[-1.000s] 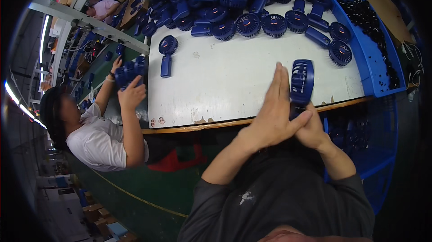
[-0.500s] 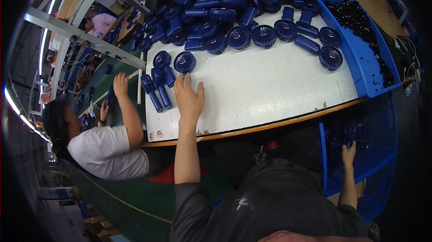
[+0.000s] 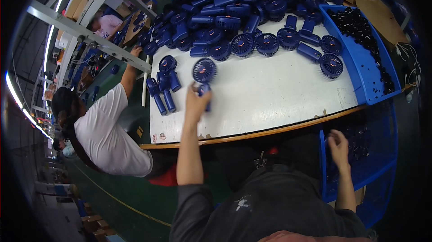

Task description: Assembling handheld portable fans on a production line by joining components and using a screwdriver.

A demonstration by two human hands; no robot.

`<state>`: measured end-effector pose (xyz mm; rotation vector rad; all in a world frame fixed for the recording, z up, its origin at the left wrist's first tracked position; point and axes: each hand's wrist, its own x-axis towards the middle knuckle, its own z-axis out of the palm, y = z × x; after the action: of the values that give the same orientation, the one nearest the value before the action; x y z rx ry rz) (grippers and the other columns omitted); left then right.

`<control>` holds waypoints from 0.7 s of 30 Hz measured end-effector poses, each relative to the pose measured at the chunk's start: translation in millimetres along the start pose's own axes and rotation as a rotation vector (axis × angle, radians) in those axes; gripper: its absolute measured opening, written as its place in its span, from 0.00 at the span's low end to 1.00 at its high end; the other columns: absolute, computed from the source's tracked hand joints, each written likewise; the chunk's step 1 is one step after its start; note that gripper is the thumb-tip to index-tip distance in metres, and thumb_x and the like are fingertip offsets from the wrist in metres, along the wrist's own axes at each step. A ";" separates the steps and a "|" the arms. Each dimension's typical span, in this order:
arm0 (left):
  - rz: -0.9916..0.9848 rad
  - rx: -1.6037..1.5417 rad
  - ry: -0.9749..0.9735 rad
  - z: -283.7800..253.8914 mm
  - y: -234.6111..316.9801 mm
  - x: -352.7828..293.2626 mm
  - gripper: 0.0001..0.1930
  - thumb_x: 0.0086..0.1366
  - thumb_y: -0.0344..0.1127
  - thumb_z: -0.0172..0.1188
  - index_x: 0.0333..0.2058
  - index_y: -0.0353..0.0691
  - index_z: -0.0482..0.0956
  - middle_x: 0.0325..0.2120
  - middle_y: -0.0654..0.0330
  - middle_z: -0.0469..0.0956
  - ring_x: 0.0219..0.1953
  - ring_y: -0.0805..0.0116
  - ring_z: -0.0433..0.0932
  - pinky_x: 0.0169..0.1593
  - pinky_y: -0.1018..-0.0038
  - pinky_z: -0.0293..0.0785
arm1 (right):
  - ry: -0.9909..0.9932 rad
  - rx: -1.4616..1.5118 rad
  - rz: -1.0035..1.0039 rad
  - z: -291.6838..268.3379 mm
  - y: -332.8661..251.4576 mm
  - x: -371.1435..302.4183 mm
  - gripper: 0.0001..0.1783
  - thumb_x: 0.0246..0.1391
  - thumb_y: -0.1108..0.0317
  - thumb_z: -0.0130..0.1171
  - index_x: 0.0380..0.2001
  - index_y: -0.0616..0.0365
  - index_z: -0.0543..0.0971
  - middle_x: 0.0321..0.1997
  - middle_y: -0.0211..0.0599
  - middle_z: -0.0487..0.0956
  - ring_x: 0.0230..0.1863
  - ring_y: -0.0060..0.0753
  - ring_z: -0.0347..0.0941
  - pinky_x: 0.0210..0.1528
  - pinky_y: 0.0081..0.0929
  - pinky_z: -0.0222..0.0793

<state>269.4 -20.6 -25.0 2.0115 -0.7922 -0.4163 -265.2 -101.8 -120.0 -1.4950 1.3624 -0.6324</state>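
Note:
My left hand (image 3: 196,105) is closed round the handle of a dark blue handheld fan (image 3: 204,70), its round grille pointing away from me over the white tabletop (image 3: 261,93). Just left of it a few more blue fans (image 3: 165,90) lie close together. My right hand (image 3: 338,148) is raised above a blue crate (image 3: 360,170) below the table's right end, fingers bent and apart, with nothing visible in them. Inside that crate lie several dark blue fans (image 3: 358,140), partly in shadow.
A large heap of blue fans (image 3: 234,10) covers the table's far side. At the right stands a blue bin (image 3: 375,92) with small black parts, beside an open cardboard box (image 3: 382,14). A co-worker in a white shirt (image 3: 105,134) reaches forward at left, near a metal frame (image 3: 90,39).
My left hand has taken up a fan and drawn it right and nearer. My right hand has let go of a fan in the crate and risen. The co-worker's arm has stretched farther forward.

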 end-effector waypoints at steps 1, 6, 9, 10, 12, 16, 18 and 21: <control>0.008 -0.330 -0.111 21.9 17.8 -26.9 0.33 0.51 0.31 0.66 0.57 0.29 0.68 0.39 0.56 0.75 0.35 0.70 0.77 0.39 0.74 0.76 | -0.083 0.070 -0.092 18.8 -32.7 -10.6 0.21 0.56 0.74 0.60 0.54 0.64 0.74 0.47 0.44 0.79 0.45 0.31 0.77 0.51 0.27 0.73; -0.159 -0.965 -0.419 116.0 65.4 -182.9 0.31 0.55 0.33 0.66 0.57 0.31 0.65 0.43 0.54 0.75 0.45 0.65 0.76 0.54 0.69 0.73 | -0.526 0.535 -0.113 106.1 -132.6 -35.0 0.27 0.54 0.73 0.65 0.57 0.63 0.71 0.45 0.38 0.80 0.43 0.25 0.75 0.50 0.25 0.72; 0.020 -1.159 -0.259 129.0 76.9 -182.2 0.43 0.65 0.31 0.59 0.70 0.32 0.40 0.56 0.48 0.66 0.55 0.61 0.71 0.60 0.68 0.67 | -0.511 0.274 -0.105 120.8 -138.0 -27.2 0.28 0.51 0.68 0.69 0.55 0.64 0.72 0.43 0.37 0.81 0.45 0.23 0.75 0.51 0.25 0.71; 0.011 -0.990 -0.276 116.2 90.6 -171.0 0.36 0.68 0.35 0.58 0.67 0.30 0.50 0.53 0.49 0.69 0.55 0.63 0.71 0.60 0.69 0.67 | -0.476 0.272 -0.199 121.9 -143.7 -25.5 0.28 0.52 0.66 0.69 0.53 0.64 0.73 0.44 0.44 0.82 0.43 0.27 0.78 0.49 0.28 0.73; 0.006 -0.817 -0.292 116.1 88.1 -157.0 0.28 0.69 0.43 0.58 0.59 0.29 0.64 0.47 0.51 0.75 0.49 0.65 0.75 0.56 0.71 0.72 | -0.338 0.041 -0.401 125.0 -151.8 -27.0 0.24 0.51 0.64 0.69 0.49 0.63 0.74 0.40 0.50 0.81 0.39 0.40 0.82 0.43 0.34 0.76; -0.524 -1.411 -0.857 125.1 79.2 -136.0 0.31 0.71 0.61 0.45 0.51 0.35 0.72 0.43 0.47 0.79 0.45 0.58 0.81 0.50 0.64 0.79 | -0.477 -0.362 -0.854 104.1 -187.9 -10.5 0.25 0.53 0.55 0.65 0.41 0.68 0.72 0.32 0.53 0.77 0.35 0.56 0.78 0.35 0.42 0.75; -0.349 -1.603 -0.979 132.1 99.7 -155.7 0.43 0.67 0.65 0.50 0.64 0.31 0.59 0.60 0.42 0.66 0.64 0.54 0.66 0.68 0.59 0.60 | -0.427 -0.495 -0.871 89.8 -205.0 4.5 0.26 0.57 0.53 0.60 0.43 0.69 0.72 0.34 0.56 0.78 0.38 0.58 0.78 0.38 0.43 0.75; -0.248 -1.402 -1.041 142.9 95.5 -165.1 0.42 0.60 0.51 0.65 0.64 0.31 0.59 0.61 0.45 0.67 0.65 0.55 0.65 0.70 0.61 0.55 | -0.951 -0.579 -0.608 37.0 -244.8 54.7 0.28 0.62 0.49 0.55 0.45 0.69 0.77 0.39 0.56 0.80 0.43 0.58 0.77 0.48 0.44 0.72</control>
<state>31.6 -35.7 -23.1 0.4551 -0.5016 -1.6634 -113.5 -168.4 72.1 -2.2807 0.3285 0.1936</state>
